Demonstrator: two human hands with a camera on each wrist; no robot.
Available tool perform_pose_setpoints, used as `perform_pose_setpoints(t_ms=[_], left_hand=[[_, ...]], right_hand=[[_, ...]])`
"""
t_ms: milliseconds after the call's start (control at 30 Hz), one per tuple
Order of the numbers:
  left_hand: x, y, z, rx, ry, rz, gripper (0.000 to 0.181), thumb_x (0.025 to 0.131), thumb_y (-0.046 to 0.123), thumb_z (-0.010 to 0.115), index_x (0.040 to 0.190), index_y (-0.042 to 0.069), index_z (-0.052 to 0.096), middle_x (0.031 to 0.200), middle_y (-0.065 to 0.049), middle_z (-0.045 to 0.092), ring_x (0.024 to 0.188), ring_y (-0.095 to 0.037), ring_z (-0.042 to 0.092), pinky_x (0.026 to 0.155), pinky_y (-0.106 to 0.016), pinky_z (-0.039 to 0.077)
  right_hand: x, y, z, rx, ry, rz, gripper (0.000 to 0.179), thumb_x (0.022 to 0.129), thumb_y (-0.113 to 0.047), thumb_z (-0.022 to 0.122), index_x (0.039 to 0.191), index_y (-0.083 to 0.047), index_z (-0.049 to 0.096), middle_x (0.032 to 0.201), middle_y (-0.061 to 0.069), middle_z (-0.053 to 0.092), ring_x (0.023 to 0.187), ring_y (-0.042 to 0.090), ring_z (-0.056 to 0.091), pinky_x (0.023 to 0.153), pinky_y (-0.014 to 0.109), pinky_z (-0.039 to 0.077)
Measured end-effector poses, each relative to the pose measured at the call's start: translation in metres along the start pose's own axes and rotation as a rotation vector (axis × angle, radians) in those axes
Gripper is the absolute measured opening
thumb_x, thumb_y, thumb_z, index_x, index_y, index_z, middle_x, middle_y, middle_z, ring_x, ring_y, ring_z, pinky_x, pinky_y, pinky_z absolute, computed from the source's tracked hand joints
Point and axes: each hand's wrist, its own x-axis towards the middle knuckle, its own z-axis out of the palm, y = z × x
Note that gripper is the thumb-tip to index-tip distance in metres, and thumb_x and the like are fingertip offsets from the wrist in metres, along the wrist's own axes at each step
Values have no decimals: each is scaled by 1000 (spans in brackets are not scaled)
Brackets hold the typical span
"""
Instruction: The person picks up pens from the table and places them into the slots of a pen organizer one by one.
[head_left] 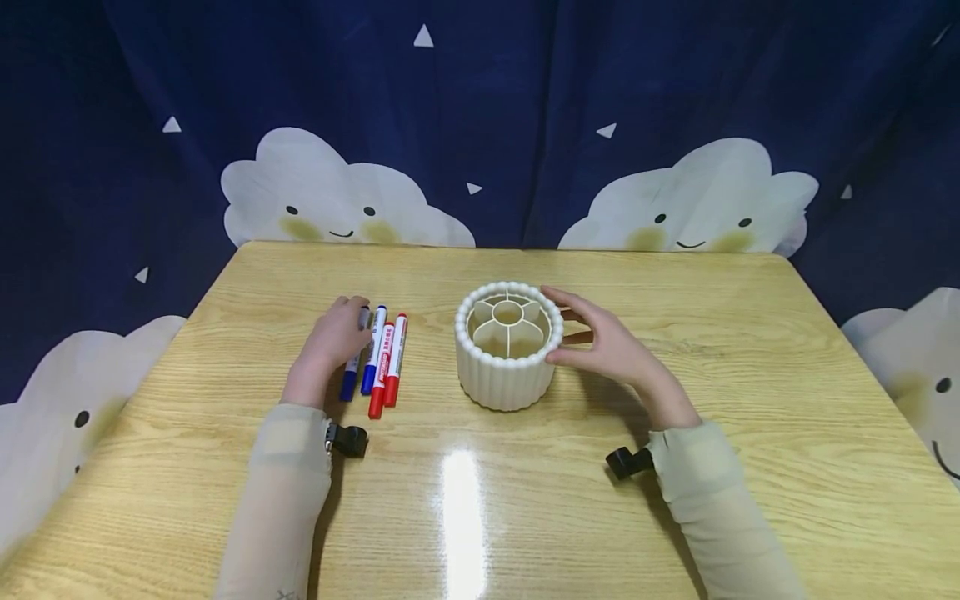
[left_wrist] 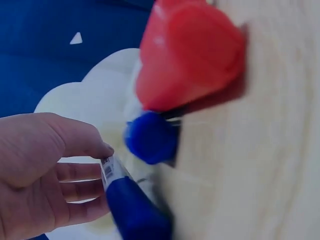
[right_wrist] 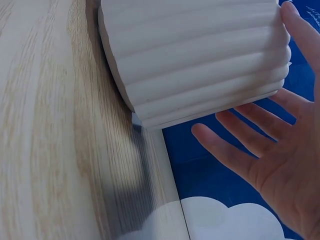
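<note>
The cream holder [head_left: 506, 385] is ribbed, bead-rimmed and divided inside.

navy curtain [head_left: 510, 92] | white triangles [head_left: 423, 37] | smiling white clouds [head_left: 330, 187] | wood-grain table [head_left: 555, 508], bright glare streak [head_left: 462, 517]

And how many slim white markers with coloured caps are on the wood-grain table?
4: a blue-capped marker touched by the left hand, a second blue-capped marker to its right, then a red-capped marker and, rightmost, another red-capped marker. The hand could hide more.
</note>
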Motion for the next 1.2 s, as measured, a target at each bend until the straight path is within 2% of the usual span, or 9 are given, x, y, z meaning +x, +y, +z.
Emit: perform_pose_setpoints(t_ms=[267,467,700,833,933,1100,1200], left_hand=[[-8,13,-18,-75,186,48,54,86,8,48,137,1,34,128,-24,40,106,-37,48,91,-52,42],[-13,28,-27,-139,354,116,53,84,6,47,136,3,36,121,-21,44,86,-32,50,75,-46,47],[-18,50,-35,-225,554,180,52,81,4,50,132,6,40,117,-18,46,83,-28,51,70,-41,46],[-19,60,-38,-258,622,235,50,82,3,51,131,6,42,111,-16,48,79,-25,53,65,-36,47],[-21,67,-39,-297,656,282,50,82,1,53,130,6,42,111,-16,48,76,-23,54,63,-32,48],[-24,80,-41,-350,682,342,50,82,1,55,130,7,42,111,-15,47,76,-21,57,65,-29,52],[-24,87,-42,-372,693,380,49,83,2,56,129,7,42,111,-15,47,77,-20,57,67,-29,53]], right_hand=[[1,-1,0,35,7,5,80,72,-12,76,140,-21,35,136,4,42,116,23,47,83,34,51],[1,-1,0,48,14,5,79,72,-10,76,139,-20,36,134,5,44,114,25,47,82,32,52],[-2,-24,2,58,12,26,79,72,-4,74,140,-7,34,134,12,42,114,31,45,84,40,51],[-4,-29,2,54,12,22,78,73,-4,74,139,-5,34,134,14,42,113,29,45,83,40,51],[-3,-21,2,58,14,22,77,73,-5,74,140,-10,35,133,11,43,113,26,46,83,37,51],[0,-5,1,76,13,25,78,73,-9,75,140,-20,36,136,6,41,113,25,48,83,33,52],[0,-2,1,93,11,26,78,73,-11,75,140,-21,36,137,6,40,114,26,49,83,32,52]])
